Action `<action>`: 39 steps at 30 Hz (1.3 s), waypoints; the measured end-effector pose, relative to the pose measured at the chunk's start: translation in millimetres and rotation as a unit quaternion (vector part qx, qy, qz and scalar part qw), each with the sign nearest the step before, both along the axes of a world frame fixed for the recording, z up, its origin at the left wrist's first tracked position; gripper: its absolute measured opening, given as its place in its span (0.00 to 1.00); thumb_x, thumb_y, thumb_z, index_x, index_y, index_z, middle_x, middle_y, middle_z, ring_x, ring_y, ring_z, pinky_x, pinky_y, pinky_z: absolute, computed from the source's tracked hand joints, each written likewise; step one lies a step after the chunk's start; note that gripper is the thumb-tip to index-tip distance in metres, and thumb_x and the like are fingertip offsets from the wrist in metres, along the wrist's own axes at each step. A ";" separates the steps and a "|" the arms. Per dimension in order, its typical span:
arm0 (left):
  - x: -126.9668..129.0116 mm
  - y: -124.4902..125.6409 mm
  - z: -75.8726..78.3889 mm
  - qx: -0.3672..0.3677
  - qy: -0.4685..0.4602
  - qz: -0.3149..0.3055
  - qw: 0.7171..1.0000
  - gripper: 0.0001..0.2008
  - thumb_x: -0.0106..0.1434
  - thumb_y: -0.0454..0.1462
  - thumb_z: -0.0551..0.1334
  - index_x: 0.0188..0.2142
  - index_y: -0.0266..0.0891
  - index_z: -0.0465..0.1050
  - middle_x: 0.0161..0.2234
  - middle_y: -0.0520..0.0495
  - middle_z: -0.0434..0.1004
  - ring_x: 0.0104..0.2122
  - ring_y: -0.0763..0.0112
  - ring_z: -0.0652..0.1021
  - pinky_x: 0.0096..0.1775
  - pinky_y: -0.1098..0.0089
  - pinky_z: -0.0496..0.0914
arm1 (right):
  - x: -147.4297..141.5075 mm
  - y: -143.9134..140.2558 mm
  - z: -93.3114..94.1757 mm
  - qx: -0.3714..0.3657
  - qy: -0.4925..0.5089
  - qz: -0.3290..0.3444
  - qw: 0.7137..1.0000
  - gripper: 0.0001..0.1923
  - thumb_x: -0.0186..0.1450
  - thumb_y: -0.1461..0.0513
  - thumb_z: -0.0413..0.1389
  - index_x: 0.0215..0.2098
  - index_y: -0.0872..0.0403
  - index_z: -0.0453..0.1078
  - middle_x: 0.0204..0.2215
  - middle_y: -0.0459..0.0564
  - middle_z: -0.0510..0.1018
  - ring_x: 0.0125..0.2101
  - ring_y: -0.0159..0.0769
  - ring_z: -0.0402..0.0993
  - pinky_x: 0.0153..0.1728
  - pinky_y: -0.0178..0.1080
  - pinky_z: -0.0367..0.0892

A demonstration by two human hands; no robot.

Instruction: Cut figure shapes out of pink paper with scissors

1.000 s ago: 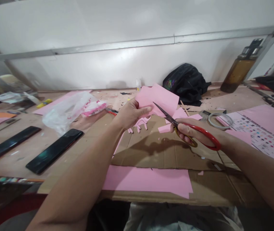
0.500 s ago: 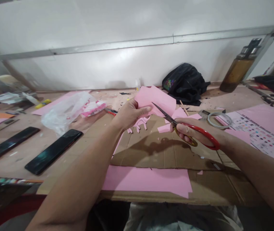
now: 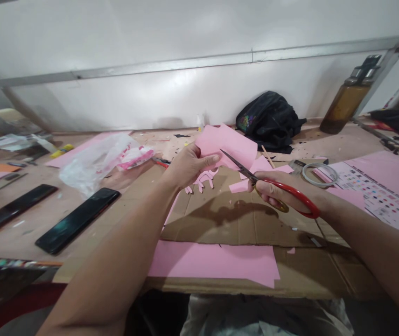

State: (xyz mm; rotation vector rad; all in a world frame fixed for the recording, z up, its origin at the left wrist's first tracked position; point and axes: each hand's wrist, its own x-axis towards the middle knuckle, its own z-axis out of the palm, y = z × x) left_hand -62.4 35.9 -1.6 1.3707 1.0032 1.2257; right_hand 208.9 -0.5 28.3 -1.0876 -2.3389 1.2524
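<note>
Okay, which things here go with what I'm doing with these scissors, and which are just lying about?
Likely part of the job:
scissors, in your right hand
pink sheet, in your left hand
small pink cut-outs
cardboard

Seemingly just lying about:
two phones
translucent plastic bag
black fabric bundle
amber bottle

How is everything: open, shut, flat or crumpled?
Pink paper sheet: bent, in the left hand
Red-and-gold metal scissors: blades look nearly shut, in the right hand
Two black rectangular phones: lying flat
White translucent plastic bag: crumpled
Amber tall bottle: lid on
Black cloth bundle: rumpled
Brown cardboard: flat, creased
</note>
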 end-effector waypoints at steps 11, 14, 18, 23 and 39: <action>4.9 -2.1 5.3 0.000 -0.038 -0.038 0.999 0.21 0.48 0.43 0.78 0.40 0.40 0.80 0.40 0.46 0.83 0.35 0.69 0.81 0.36 0.70 0.75 | -2.9 -3.2 5.7 0.028 -0.014 -0.013 0.999 0.28 0.67 0.37 0.48 0.32 0.52 0.63 0.24 0.45 0.67 0.23 0.31 0.61 0.24 0.36 0.56; 9.1 -4.2 8.7 -0.010 -0.064 -0.032 0.997 0.22 0.46 0.44 0.79 0.39 0.39 0.80 0.39 0.46 0.84 0.35 0.67 0.81 0.34 0.70 0.75 | -2.1 -2.4 4.5 0.022 -0.019 -0.022 0.999 0.27 0.67 0.38 0.49 0.31 0.52 0.63 0.24 0.45 0.67 0.23 0.30 0.61 0.24 0.35 0.56; 11.4 -6.3 10.8 -0.027 -0.088 -0.028 0.995 0.21 0.48 0.44 0.78 0.39 0.39 0.80 0.37 0.47 0.83 0.32 0.70 0.80 0.33 0.72 0.75 | -1.2 -1.7 3.4 0.011 -0.014 -0.023 1.000 0.26 0.67 0.39 0.50 0.30 0.52 0.62 0.24 0.44 0.67 0.22 0.30 0.61 0.23 0.35 0.56; 10.5 -8.0 11.7 -0.042 -0.090 -0.027 0.995 0.19 0.50 0.45 0.77 0.38 0.38 0.79 0.33 0.48 0.83 0.32 0.69 0.81 0.34 0.70 0.76 | -0.9 -1.8 3.0 0.012 -0.007 -0.023 1.000 0.26 0.67 0.39 0.50 0.31 0.52 0.63 0.23 0.43 0.66 0.21 0.29 0.60 0.22 0.35 0.55; 15.1 -12.1 12.7 -0.050 -0.114 -0.028 0.992 0.18 0.49 0.44 0.78 0.29 0.34 0.78 0.23 0.50 0.78 0.21 0.75 0.76 0.25 0.75 0.73 | 1.4 0.2 -4.8 -0.043 0.017 -0.011 0.999 0.27 0.66 0.38 0.51 0.34 0.53 0.64 0.25 0.44 0.65 0.21 0.29 0.61 0.20 0.34 0.57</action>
